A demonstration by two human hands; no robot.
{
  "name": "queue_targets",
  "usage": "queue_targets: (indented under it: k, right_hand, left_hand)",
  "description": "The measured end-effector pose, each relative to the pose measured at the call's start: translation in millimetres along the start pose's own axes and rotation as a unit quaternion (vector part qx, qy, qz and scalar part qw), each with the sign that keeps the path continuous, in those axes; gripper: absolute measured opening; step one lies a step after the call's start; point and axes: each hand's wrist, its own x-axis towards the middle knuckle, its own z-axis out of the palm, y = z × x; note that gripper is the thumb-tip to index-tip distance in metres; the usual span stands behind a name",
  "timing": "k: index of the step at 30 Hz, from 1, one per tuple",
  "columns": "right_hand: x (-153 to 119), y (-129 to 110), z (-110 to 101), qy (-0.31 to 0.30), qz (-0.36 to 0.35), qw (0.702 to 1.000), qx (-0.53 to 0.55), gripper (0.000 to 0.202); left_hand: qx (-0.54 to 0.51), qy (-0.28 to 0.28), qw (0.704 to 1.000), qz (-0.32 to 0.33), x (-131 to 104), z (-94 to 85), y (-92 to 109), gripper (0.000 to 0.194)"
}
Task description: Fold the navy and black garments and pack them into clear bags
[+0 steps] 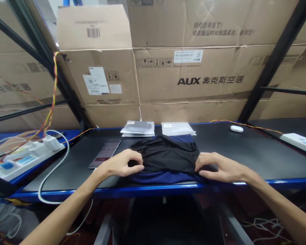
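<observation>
A piece of thin black cloth (168, 154) lies wrinkled near the front edge of the table, over dark blue cloth (165, 177) that shows along its front and back. My left hand (129, 163) is at the black cloth's left edge, its thumb and fingers closed on the fabric. At the opposite edge, my right hand (218, 167) pinches the cloth between thumb and bent fingers. The exact kind of garment cannot be made out.
Two stacks of translucent packets (137, 128) (177, 128) lie behind the cloth. A phone (105, 153) is left of it. Power strips (28, 156) (299, 143) with cables flank the black tabletop (244, 153). A white case (236, 129) sits back right, before cardboard (155, 81).
</observation>
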Motion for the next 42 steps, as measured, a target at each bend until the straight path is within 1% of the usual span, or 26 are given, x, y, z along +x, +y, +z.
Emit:
queue_targets:
  k: [2,4,6,7,8,9,11,12,14,16,19,21,24,27,31,32,33,35,37,39,40,42]
  right_hand:
    - [3,3,-2,0.013,0.024,1.0,0.008,0.024]
    - [8,8,-3,0.056,0.044,0.997,0.008,0.029]
    - [15,16,-5,0.122,0.044,0.991,-0.015,0.03]
    - [18,22,-6,0.151,0.036,0.987,-0.034,0.029]
    - [22,28,-7,0.169,0.025,0.984,-0.059,0.029]
    - [25,34,-7,0.171,0.018,0.982,-0.081,0.032]
    - [30,47,-7,0.145,0.017,0.983,-0.116,0.042]
    - [32,53,-6,0.124,0.023,0.984,-0.125,0.043]
    - [34,63,-4,0.091,0.036,0.987,-0.13,0.041]
    - [35,67,-2,0.08,0.038,0.988,-0.128,0.038]
    - [36,69,-2,0.09,0.024,0.988,-0.122,0.035]
    - [38,70,-4,0.094,0.015,0.989,-0.113,0.033]
    - [40,73,-7,0.1,0.006,0.99,-0.095,0.031]
    - [42,75,-10,0.109,0.01,0.991,-0.08,0.031]
    - [49,72,-17,0.138,0.055,0.988,-0.041,0.034]
    - [51,72,-19,0.151,0.064,0.986,-0.027,0.036]
    - [55,72,-22,0.163,0.072,0.984,-0.012,0.039]
    - [62,74,-28,0.181,0.087,0.979,0.024,0.044]
    - [70,80,-34,0.181,0.11,0.975,0.067,0.046]
    - [78,88,-38,0.18,0.14,0.968,0.101,0.046]
    - [81,93,-39,0.182,0.158,0.965,0.101,0.044]
    - [87,100,-39,0.186,0.195,0.961,0.07,0.038]
  left_hand:
    - [0.009,0.016,1.0,-0.021,8,-0.1,0,0.029]
    - [0.014,0.049,0.998,-0.024,18,-0.7,-1,0.029]
    - [0.021,0.098,0.995,-0.003,32,-0.9,-3,0.024]
    - [0.029,0.116,0.993,0.011,39,-0.5,-5,0.024]
    - [0.039,0.123,0.991,0.024,46,0.5,-8,0.028]
    - [0.05,0.119,0.991,0.032,52,1.9,-11,0.035]
    - [0.068,0.082,0.994,0.03,63,6.0,-17,0.046]
    - [0.071,0.055,0.996,0.025,68,8.3,-21,0.047]
    - [0.068,0.014,0.997,0.019,74,12.4,-27,0.042]
    - [0.063,-0.001,0.998,0.022,77,14.6,-30,0.036]
    - [0.059,0.01,0.998,0.028,79,14.7,-31,0.033]
    - [0.059,0.024,0.998,0.026,81,14.2,-32,0.033]
    - [0.076,0.056,0.995,0.02,89,15.6,-35,0.04]
    - [0.101,0.069,0.992,0.023,99,19.2,-42,0.05]
    - [0.114,0.086,0.99,0.004,113,23.1,-47,0.056]
    - [0.117,0.092,0.989,-0.004,116,23.5,-48,0.055]
    - [0.122,0.096,0.988,-0.01,120,23.6,-48,0.05]
    - [0.129,0.104,0.986,-0.021,126,22.8,-49,0.035]
    - [0.117,0.116,0.986,-0.038,131,20.9,-49,0.024]
    - [0.087,0.133,0.986,-0.058,135,18.2,-49,0.022]
    - [0.071,0.142,0.985,-0.071,137,16.9,-49,0.023]
    - [0.056,0.155,0.98,-0.113,140,15.2,-49,0.027]
